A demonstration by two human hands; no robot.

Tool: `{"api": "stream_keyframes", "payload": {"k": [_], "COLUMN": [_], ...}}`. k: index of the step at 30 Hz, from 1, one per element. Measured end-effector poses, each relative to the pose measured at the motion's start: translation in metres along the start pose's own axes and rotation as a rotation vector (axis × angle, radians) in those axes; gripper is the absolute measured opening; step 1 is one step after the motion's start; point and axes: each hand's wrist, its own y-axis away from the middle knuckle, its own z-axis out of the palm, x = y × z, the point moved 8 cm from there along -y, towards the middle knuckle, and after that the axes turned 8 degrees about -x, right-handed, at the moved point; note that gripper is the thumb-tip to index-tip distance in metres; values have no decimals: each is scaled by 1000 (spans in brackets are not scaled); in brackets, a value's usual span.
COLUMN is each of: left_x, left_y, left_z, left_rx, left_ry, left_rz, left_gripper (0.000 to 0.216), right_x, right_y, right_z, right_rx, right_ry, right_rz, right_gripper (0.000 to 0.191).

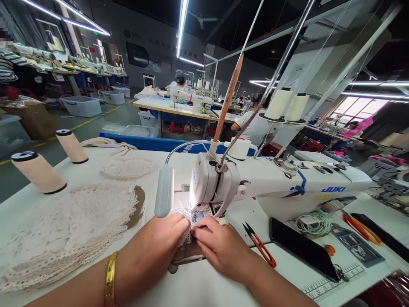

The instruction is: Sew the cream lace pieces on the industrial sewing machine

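Observation:
Under the lit needle area of a white sewing machine [271, 181] lies a piece of white eyelet lace fabric [185, 239]. My left hand [156, 245], with a gold bangle at the wrist, has its fingers closed on the lace just left of the presser foot. On the right side of the foot, my right hand [217, 243] pinches the same lace, its fingertips close to the left ones. A brownish flat piece [191, 252] shows beneath the hands. The needle tip and much of the lace are hidden by my fingers and the machine head.
A stack of lace pieces [70, 221] and two thread cones [40, 172] [72, 146] stand left. Beside my right forearm lie thread snips [259, 245], a black phone [303, 247] and a coiled cable [313, 222]. A grey lamp [164, 192] hangs left of the machine head. Other people sit further off.

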Motion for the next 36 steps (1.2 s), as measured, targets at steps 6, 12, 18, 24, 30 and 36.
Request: {"api": "stream_keyframes", "payload": {"k": [6, 12, 18, 24, 30, 36], "left_x": [3, 11, 11, 7, 4, 13], "left_y": [1, -2, -2, -6, -5, 0], "left_z": [11, 16, 14, 16, 14, 11], "left_rx": [-30, -34, -26, -54, -15, 32], "left_ry": [-39, 25, -13, -57, -49, 26], "left_rz": [36, 84, 97, 60, 74, 132], "left_gripper": [36, 31, 32, 30, 29, 32], "right_x": [7, 7, 9, 14, 13, -3], "right_y": [3, 4, 4, 3, 4, 7], "right_z": [1, 0, 3, 5, 0, -3], "right_rx": [13, 33, 25, 34, 74, 35], "right_ry": [47, 45, 41, 52, 15, -28], "right_rz": [21, 11, 38, 74, 73, -65], "right_gripper": [26, 29, 23, 24, 32, 35]}}
